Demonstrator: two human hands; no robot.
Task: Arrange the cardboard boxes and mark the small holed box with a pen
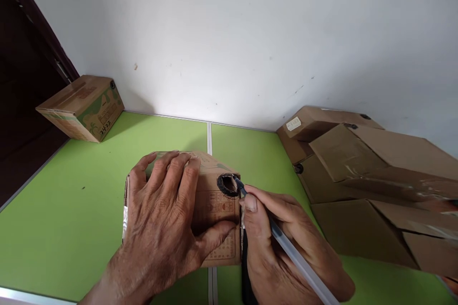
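Two hands on one small cardboard box point(214, 209) at middle of green worktop point(71, 209). Left hand point(164, 219) spread flat over box top, fingers curled over far edge, thumb pressed on near face: grasping box. Right hand point(286, 243) clenched on pen point(286, 248) in writing grip, just right of box. Pen tip touches black-marked round hole point(227, 185) at box's upper right corner. Pile of flattened cartons point(375, 186) well right of grip; another closed box point(84, 107) far left by wall.
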